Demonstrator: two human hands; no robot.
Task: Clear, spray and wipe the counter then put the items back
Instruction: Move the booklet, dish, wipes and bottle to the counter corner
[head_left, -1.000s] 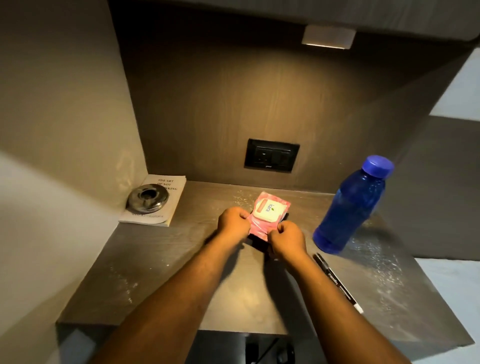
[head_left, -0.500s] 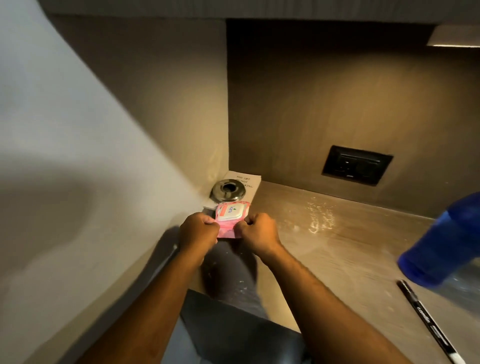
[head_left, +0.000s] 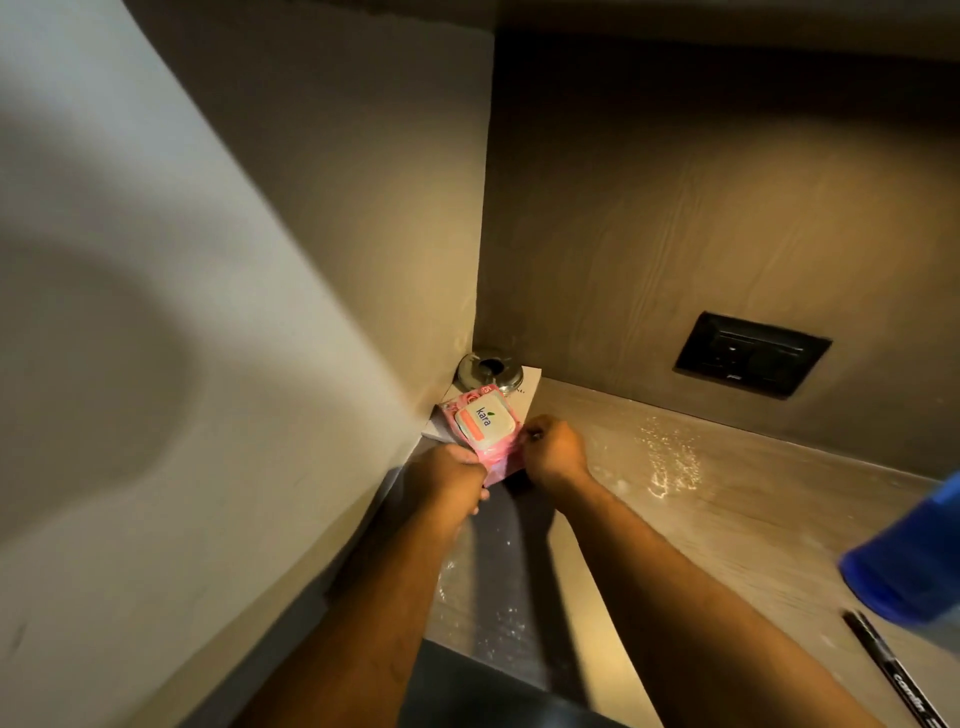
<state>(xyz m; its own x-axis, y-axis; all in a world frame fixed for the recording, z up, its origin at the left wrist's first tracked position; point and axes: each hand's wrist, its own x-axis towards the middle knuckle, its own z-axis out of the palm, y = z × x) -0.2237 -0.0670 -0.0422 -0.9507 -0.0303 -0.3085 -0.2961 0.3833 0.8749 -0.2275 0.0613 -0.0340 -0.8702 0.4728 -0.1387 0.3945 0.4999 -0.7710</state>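
Observation:
A pink wet-wipes pack (head_left: 480, 423) with a white "kara" lid is held low over the counter's (head_left: 727, 499) far left corner. My left hand (head_left: 451, 475) grips its near left edge and my right hand (head_left: 555, 451) pinches its right edge. The pack overlaps a white book (head_left: 527, 387) lying in the corner, and a round metal ashtray (head_left: 485, 368) sits on that book just behind the pack. Spray droplets (head_left: 670, 457) glisten on the wood-grain counter to the right of my hands.
A blue plastic bottle (head_left: 914, 561) stands blurred at the right edge, with a black marker (head_left: 893, 670) lying in front of it. A black wall socket (head_left: 750, 353) is set in the back panel. A pale side wall (head_left: 208, 312) closes the left.
Both hands carried the wipes pack from the counter's middle to the far left corner, over the book. The view swung left, so the bottle and marker slid to the right edge.

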